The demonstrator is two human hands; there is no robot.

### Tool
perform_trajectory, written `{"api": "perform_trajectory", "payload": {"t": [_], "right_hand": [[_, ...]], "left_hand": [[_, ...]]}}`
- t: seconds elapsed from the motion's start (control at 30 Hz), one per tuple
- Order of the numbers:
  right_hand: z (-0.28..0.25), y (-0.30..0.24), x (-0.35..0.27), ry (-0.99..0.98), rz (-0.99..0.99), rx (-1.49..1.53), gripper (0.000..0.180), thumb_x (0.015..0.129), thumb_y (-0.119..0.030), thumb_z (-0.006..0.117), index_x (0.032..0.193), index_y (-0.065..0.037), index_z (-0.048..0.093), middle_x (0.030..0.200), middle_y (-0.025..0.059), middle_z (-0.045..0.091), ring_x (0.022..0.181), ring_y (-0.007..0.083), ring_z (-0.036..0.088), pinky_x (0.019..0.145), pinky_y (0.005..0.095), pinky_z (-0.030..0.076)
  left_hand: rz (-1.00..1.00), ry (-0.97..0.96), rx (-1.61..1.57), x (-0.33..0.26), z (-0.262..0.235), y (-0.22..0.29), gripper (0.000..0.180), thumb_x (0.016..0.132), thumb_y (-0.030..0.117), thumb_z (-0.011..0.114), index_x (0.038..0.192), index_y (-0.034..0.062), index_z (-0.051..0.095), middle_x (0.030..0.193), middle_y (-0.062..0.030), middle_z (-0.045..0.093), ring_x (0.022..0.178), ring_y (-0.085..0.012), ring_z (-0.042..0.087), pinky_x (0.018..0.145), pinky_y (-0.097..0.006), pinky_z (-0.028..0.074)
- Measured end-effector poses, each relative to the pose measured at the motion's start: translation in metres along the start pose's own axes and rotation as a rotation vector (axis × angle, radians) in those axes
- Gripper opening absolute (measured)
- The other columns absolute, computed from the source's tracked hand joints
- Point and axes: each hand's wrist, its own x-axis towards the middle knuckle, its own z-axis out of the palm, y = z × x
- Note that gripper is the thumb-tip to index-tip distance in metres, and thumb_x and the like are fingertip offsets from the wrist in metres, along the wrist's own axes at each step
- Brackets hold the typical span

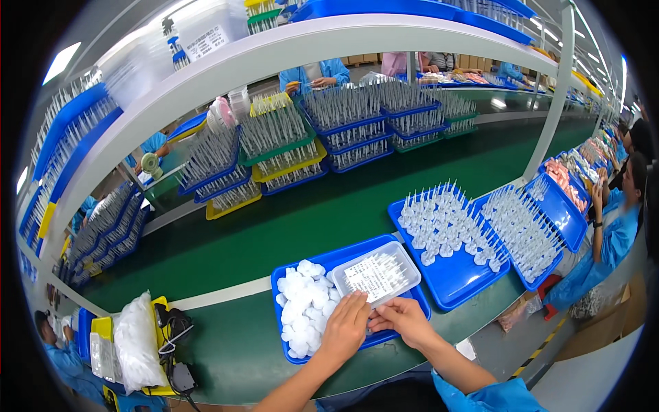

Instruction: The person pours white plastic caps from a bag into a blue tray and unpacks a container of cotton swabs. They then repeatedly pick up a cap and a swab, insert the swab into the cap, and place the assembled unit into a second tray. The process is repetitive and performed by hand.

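Note:
In front of me a blue tray [283, 269] holds a pile of white rounded pieces [302, 309] on its left. A clear plastic box [412, 266] with thin white sticks and a printed label sits on its right. My left hand [347, 324] is at the box's near edge, its fingers straight and pressed together. Close beside it, my right hand [403, 321] is bent in a pinch, thumb and forefinger toward the left hand. Whatever small thing lies between the fingertips is hidden.
To the right stand a blue tray [456, 292] and another tray [528, 278], both with white pieces on sticks. Stacked stick trays [343, 130] line the far side. A white plastic bag [139, 343] and black cables [175, 329] lie left. A shelf beam [309, 38] arches overhead; a co-worker [604, 233] sits right.

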Motion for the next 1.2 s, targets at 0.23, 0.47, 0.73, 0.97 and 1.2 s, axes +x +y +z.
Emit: {"api": "perform_trajectory", "payload": {"t": [0.23,0.47,0.73,0.97,1.2], "right_hand": [[0.005,0.006,0.005,0.013,0.002,0.041,0.017,0.099,-0.006,0.06,0.105,0.009,0.066,0.097,0.0183,0.071,0.082,0.0241,0.072,0.074,0.0328,0.061],[0.01,0.009,0.014,0.114,0.037,0.071,0.014,0.094,-0.005,0.057,0.094,0.004,0.067,0.088,0.0147,0.071,0.074,0.0214,0.071,0.059,0.0308,0.058],[0.024,0.005,0.011,0.111,0.015,0.101,0.016,0.094,-0.006,0.055,0.095,0.005,0.066,0.09,0.011,0.07,0.08,0.0203,0.071,0.059,0.0298,0.057],[0.024,0.012,0.01,0.104,0.041,0.105,0.015,0.094,-0.004,0.056,0.099,0.01,0.058,0.096,0.0195,0.067,0.087,0.0321,0.073,0.074,0.0407,0.064],[0.008,-0.006,-0.001,0.016,0.169,0.045,0.02,0.096,-0.01,0.06,0.099,0.009,0.058,0.098,0.0201,0.067,0.087,0.0323,0.074,0.074,0.0385,0.064]], "left_hand": [[-0.154,0.119,-0.045,0.002,0.008,0.013,0.013,0.08,-0.002,0.065,0.093,-0.0047,0.067,0.109,-0.0196,0.07,0.107,-0.038,0.067,0.095,-0.046,0.053],[-0.144,0.147,-0.042,-0.001,0.012,0.012,0.014,0.078,-0.004,0.065,0.093,-0.004,0.064,0.108,-0.0191,0.068,0.104,-0.0387,0.066,0.091,-0.045,0.054],[0.057,-0.116,0.173,0.003,-0.002,-0.003,0.015,0.081,0.007,0.06,0.093,-0.0011,0.056,0.129,-0.0277,0.058,0.125,-0.043,0.055,0.113,-0.051,0.039],[0.144,0.009,0.135,0.057,-0.032,-0.039,0.014,0.083,0.002,0.065,0.096,0.0054,0.061,0.083,-0.0124,0.068,0.067,-0.0326,0.067,0.058,-0.042,0.053],[-0.044,0.122,0.171,0.151,-0.051,-0.095,0.008,0.096,0.008,0.057,0.099,0.0034,0.062,0.087,-0.0195,0.067,0.076,-0.0382,0.067,0.065,-0.043,0.053]]}}
